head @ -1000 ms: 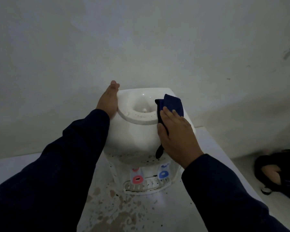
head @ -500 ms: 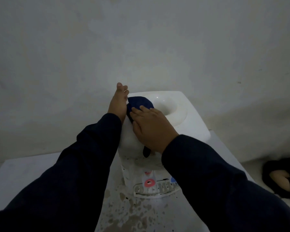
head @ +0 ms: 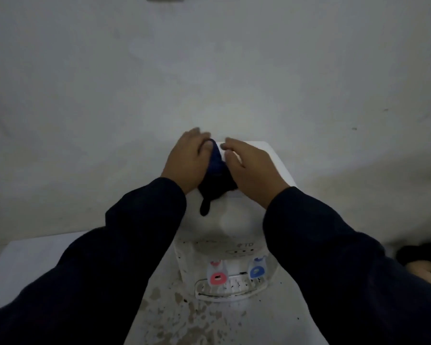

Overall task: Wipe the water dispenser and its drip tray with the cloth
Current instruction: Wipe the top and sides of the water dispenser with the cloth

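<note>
The white water dispenser (head: 234, 225) stands on a table against the wall. Its drip tray (head: 234, 293) sits at the front base, below a red tap (head: 218, 277) and a blue tap (head: 256, 271). Both hands are on the dispenser's top. The dark blue cloth (head: 217, 175) is bunched between them, with a tail hanging down the front. My left hand (head: 187, 158) curls around the cloth's left side, thumb on it. My right hand (head: 249, 170) lies palm down with fingers spread, and its inner edge is over the cloth. The top opening is hidden.
The white table (head: 184, 319) in front of the dispenser is covered in brown stains and dark specks. A plain wall rises close behind. A dark bag-like object (head: 423, 260) lies on the floor at the right.
My right hand swept the cloth from the top's right side to the left. Now my left hand has closed on the cloth, and my right hand has loosened, fingers spread.
</note>
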